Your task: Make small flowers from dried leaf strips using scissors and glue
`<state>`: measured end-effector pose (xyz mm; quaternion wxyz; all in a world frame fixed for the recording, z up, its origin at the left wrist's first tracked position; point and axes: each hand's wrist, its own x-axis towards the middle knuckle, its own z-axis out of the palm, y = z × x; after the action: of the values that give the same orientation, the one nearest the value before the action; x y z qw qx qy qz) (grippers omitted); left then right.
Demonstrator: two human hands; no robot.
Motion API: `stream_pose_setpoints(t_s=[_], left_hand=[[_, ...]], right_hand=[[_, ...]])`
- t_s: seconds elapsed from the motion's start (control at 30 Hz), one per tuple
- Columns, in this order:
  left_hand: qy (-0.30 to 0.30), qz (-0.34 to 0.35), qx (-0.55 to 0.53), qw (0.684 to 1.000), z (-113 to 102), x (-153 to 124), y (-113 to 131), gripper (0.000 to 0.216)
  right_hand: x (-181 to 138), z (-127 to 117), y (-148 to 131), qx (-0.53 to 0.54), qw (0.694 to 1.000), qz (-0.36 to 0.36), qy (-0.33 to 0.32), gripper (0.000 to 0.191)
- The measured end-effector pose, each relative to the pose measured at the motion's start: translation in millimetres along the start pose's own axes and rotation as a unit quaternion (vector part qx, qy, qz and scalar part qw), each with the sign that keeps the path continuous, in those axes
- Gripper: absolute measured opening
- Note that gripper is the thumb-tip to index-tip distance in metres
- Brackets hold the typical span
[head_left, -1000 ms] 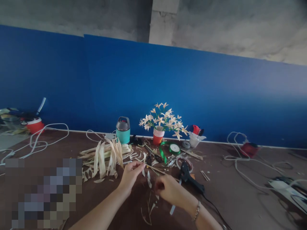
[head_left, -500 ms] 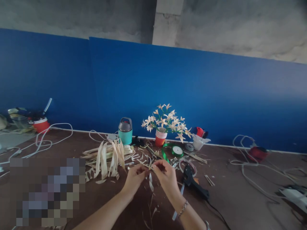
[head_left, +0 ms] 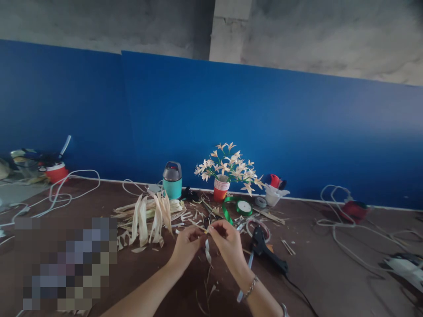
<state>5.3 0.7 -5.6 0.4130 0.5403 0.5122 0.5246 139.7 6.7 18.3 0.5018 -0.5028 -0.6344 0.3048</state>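
Note:
Over the middle of the table, my left hand point(head_left: 186, 247) and my right hand point(head_left: 228, 246) meet fingertip to fingertip. Both are closed in a pinch on a thin pale strip of dried husk point(head_left: 199, 227); the fingers cover much of it. Just below my fingertips is a curled whitish husk piece point(head_left: 208, 253). Dried husks point(head_left: 145, 218) lie heaped left of my left hand. To the right of my right hand rests a black glue gun point(head_left: 266, 251) with a clear glue stick point(head_left: 250, 270). Pale husk flowers point(head_left: 231, 166) on green stems stand in red-and-white paper cups point(head_left: 221, 189) behind my hands.
A spool of green ribbon point(head_left: 244, 207), a grey tape roll point(head_left: 261, 202) and a white plastic container point(head_left: 273, 195) stand toward the blue partition point(head_left: 165, 110). Left of the flowers is a teal canister point(head_left: 172, 187). White cables point(head_left: 333, 224) cross the right side; husk scraps lie around.
My hands stay almost in place, still pinched together on the strip. A slightly yellower bit now shows between the fingertips. The things on the table have not moved.

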Motion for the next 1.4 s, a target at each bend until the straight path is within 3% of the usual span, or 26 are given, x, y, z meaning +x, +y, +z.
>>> stream_pose_setpoints(t_s=[0.6,1.03,1.3,1.4], left_hand=[[0.004,0.049,0.041,0.998,-0.7,1.8,-6.3,0.012],[-0.009,0.035,0.014,0.999,0.3,2.0,-7.8,0.017],[-0.049,0.002,-0.043,0.998,-1.4,-0.9,-3.5,0.025],[-0.067,0.002,-0.053,0.996,-1.1,-1.0,-3.1,0.027]], right_hand=[[0.6,0.9,-0.4,-0.012,1.0,-0.001,0.018,0.01],[-1.4,0.3,-0.8,-0.03,0.998,-0.038,0.037,0.01],[1.7,-7.2,-0.9,0.086,0.995,0.007,0.052,0.022],[5.0,-9.7,2.3,0.12,0.992,0.041,0.019,0.023]])
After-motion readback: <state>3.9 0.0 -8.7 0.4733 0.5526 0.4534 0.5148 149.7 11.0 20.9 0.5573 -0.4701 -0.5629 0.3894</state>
